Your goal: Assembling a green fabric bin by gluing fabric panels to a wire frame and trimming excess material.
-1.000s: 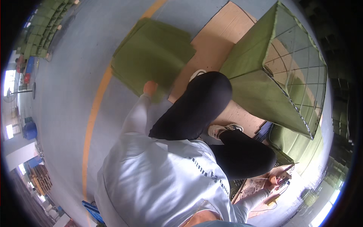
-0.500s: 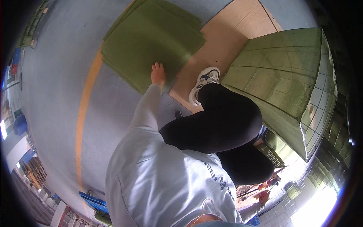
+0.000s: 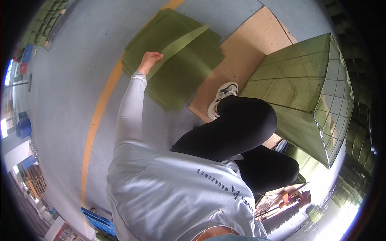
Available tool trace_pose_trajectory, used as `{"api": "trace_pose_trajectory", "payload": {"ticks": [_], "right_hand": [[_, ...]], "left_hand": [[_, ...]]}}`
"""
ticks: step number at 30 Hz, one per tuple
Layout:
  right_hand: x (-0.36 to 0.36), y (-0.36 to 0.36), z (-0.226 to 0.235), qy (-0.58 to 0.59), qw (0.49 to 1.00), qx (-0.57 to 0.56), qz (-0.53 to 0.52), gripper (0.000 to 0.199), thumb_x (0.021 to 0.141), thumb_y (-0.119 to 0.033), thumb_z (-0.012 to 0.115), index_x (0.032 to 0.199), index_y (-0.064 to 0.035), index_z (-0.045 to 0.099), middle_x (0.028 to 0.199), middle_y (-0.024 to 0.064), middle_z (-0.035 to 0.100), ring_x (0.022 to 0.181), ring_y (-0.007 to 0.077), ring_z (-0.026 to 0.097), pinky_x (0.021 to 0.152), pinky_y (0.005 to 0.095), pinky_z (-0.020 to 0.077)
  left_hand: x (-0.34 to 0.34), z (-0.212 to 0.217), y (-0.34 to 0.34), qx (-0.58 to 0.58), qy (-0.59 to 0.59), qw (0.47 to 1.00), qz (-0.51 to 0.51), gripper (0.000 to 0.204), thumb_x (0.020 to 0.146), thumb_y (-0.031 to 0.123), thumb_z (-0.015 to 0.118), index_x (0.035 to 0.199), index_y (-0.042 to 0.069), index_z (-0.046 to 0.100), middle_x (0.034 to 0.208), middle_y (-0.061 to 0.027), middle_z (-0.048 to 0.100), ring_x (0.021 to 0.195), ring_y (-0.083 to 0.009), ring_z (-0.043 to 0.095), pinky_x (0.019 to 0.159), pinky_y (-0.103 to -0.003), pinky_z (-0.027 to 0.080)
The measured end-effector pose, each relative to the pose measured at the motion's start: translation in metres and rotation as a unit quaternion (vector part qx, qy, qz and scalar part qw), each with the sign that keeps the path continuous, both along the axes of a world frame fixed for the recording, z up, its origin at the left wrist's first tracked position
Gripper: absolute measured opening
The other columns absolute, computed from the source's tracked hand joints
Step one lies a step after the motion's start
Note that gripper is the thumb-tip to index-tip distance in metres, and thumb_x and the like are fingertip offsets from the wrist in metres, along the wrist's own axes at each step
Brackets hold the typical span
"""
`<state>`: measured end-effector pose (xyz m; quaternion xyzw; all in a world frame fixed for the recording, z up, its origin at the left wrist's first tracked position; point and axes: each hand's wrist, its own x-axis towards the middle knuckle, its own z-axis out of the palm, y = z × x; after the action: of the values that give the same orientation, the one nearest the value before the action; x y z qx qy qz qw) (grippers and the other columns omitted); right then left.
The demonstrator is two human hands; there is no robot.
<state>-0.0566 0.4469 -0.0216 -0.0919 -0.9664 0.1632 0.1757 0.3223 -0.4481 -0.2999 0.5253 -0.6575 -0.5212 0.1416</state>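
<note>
A stack of olive-green sheets (image 3: 185, 66) lies on the floor at the upper middle. My left hand (image 3: 151, 60) pinches the edge of one thin green sheet (image 3: 183, 44), which curls up off the stack. At the lower right, in strong glare, my right hand (image 3: 305, 197) is beside a small orange-red object (image 3: 288, 198) above an open box (image 3: 268, 207). The fingers of that hand do not show clearly. On the right, a green box-shaped cover on a wire grid frame (image 3: 289, 76) stands next to my leg.
My shoe (image 3: 223, 95) rests on a flat piece of brown cardboard (image 3: 251, 44). A yellow line (image 3: 94, 124) runs along the grey floor on the left. Several green grid-framed pieces (image 3: 358, 132) are stacked at the far right. A blue cart-like item (image 3: 96, 221) stands at lower left.
My left hand has moved up and left, lifting a sheet's edge off the stack. My right hand has shifted right and slightly up, beside the orange-red object.
</note>
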Motion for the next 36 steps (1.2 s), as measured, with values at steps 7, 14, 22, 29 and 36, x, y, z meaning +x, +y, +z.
{"api": "trace_pose_trajectory", "payload": {"ticks": [7,14,22,29,36], "right_hand": [[0.001,-0.207,0.067,0.16,0.951,-0.092,0.248,0.027,0.096,-0.022,0.056,0.105,0.0016,0.066,0.099,0.0099,0.069,0.089,0.0181,0.066,0.081,0.0298,0.0528],[0.089,-0.479,0.066,-0.012,0.766,-0.07,0.638,0.023,0.08,-0.008,0.069,0.101,-0.0027,0.064,0.092,0.0107,0.067,0.086,0.0239,0.066,0.077,0.032,0.0502],[0.072,-0.649,-0.01,-0.143,0.644,-0.363,0.658,0.115,0.066,-0.044,0.084,0.147,0.0005,0.017,0.15,0.025,0.025,0.141,0.0329,0.023,0.114,0.0401,0.0224],[0.107,-0.651,-0.012,-0.309,0.554,-0.47,0.614,0.108,0.071,-0.044,0.081,0.146,0.0029,0.019,0.15,0.023,0.026,0.141,0.0314,0.022,0.115,0.0414,0.0174],[0.126,-0.537,0.09,-0.427,0.445,-0.473,0.629,0.04,0.089,-0.023,0.066,0.116,0.0051,0.059,0.104,0.0084,0.065,0.096,0.0156,0.059,0.088,0.0306,0.0445]], "left_hand": [[0.01,0.113,-0.003,0.005,0.165,0.986,-0.028,0.026,0.085,0.022,0.07,0.095,-0.002,0.069,0.084,-0.0007,0.067,0.078,-0.0077,0.058,0.075,-0.024,0.045],[0.011,0.358,0.017,-0.312,0.103,0.926,-0.188,0.023,0.088,0.015,0.066,0.106,0.001,0.069,0.088,-0.0023,0.07,0.079,-0.008,0.061,0.073,-0.023,0.049],[0.026,0.541,0.033,-0.379,0.07,0.831,-0.401,0.018,0.089,0.016,0.063,0.094,0.0,0.067,0.093,0.0042,0.059,0.087,-0.005,0.057,0.078,-0.021,0.044],[0.067,0.591,0.023,-0.354,0.12,0.862,-0.344,0.028,0.09,0.017,0.063,0.112,0.0,0.066,0.093,-0.0029,0.068,0.086,-0.0095,0.06,0.08,-0.024,0.047],[0.097,0.62,0.032,-0.46,0.216,0.848,-0.152,0.034,0.09,0.021,0.063,0.116,-0.001,0.063,0.107,-0.0065,0.066,0.088,-0.0112,0.061,0.08,-0.022,0.046]]}}
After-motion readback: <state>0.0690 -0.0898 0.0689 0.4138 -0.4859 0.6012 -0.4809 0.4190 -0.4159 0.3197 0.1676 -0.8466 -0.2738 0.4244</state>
